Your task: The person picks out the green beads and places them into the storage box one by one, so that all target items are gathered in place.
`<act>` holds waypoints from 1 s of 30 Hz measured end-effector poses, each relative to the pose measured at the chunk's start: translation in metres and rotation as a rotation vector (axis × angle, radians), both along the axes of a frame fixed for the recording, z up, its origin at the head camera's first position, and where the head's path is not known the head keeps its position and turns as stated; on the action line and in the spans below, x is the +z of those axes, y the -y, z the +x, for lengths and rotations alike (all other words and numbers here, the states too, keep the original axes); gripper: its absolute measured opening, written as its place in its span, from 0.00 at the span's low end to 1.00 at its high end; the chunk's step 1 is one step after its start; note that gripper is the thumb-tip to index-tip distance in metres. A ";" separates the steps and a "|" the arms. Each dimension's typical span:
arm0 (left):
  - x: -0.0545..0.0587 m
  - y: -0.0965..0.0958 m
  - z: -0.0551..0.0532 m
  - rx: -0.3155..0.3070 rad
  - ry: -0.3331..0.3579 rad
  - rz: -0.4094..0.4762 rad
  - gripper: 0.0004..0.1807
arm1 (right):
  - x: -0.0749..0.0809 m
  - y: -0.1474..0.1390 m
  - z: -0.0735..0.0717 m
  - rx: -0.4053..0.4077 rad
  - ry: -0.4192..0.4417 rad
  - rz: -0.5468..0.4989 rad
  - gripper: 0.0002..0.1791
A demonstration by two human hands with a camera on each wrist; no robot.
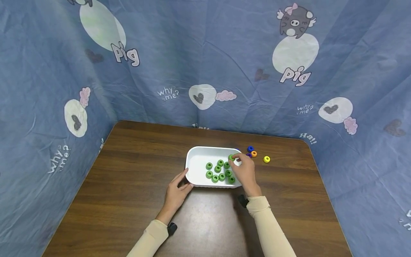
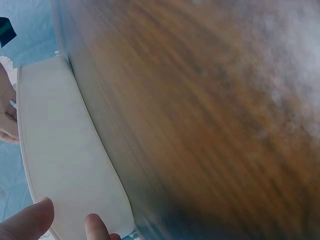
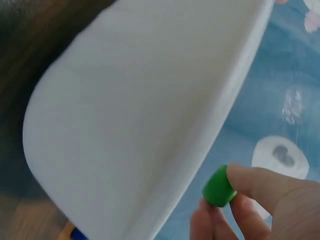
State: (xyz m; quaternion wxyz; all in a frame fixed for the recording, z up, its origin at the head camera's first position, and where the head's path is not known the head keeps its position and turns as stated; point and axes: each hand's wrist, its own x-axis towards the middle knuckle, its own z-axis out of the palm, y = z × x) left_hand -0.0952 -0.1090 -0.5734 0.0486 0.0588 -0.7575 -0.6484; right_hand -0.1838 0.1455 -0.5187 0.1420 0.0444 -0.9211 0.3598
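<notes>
A white rectangular tray (image 1: pixel 199 154) sits on the table, holding several green beads (image 1: pixel 217 169) with dark holes, mostly in its right half. My left hand (image 1: pixel 176 194) touches the tray's near left corner from outside with extended fingers; its fingertips (image 2: pixel 95 227) show against the outer wall in the left wrist view. Over the tray's right end, my right hand (image 1: pixel 245 173) pinches one green bead (image 3: pixel 219 187) between thumb and fingers. That bead is above the rim, as the right wrist view shows.
Beyond the tray's right end lie blue beads (image 1: pixel 250 148), an orange bead (image 1: pixel 254 154) and a yellow bead (image 1: pixel 266 159) on the wooden table (image 1: pixel 141 153). A blue printed cloth (image 1: pixel 205 53) hangs behind the table and along both sides.
</notes>
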 end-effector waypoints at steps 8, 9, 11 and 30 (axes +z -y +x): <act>0.002 0.000 0.000 -0.002 0.038 -0.012 0.35 | -0.012 0.014 0.004 0.099 0.102 0.143 0.07; 0.002 0.000 0.000 -0.003 0.041 -0.015 0.35 | -0.013 0.015 0.005 0.107 0.116 0.164 0.07; 0.002 0.000 -0.001 -0.004 0.045 -0.001 0.35 | -0.014 0.017 0.006 0.115 0.134 0.202 0.07; 0.004 0.000 0.002 0.003 0.032 -0.023 0.35 | -0.015 0.025 0.003 0.129 0.055 0.451 0.08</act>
